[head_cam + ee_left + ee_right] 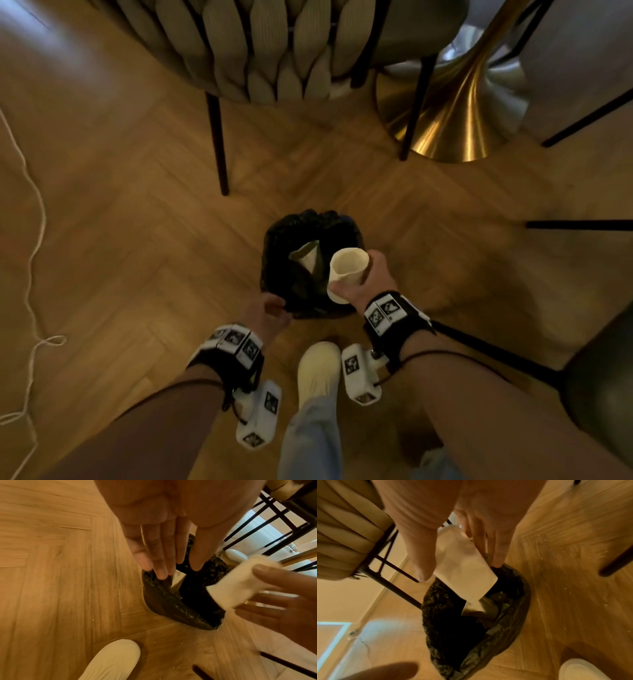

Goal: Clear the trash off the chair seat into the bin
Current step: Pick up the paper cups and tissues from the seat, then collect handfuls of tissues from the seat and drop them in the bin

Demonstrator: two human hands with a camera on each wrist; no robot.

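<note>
A small bin with a black liner stands on the wood floor below me. My right hand grips a white paper cup, tilted over the bin's right rim. In the right wrist view the cup sits between thumb and fingers, its base pointing into the bin. My left hand is at the near-left rim, its straight fingers touching the liner. A folded pale paper piece lies inside the bin. The chair seat is out of sight.
A woven beige chair back with black legs stands beyond the bin. A gold table base is at the far right, a dark chair at the near right. A white cord trails on the left floor. My shoe is just behind the bin.
</note>
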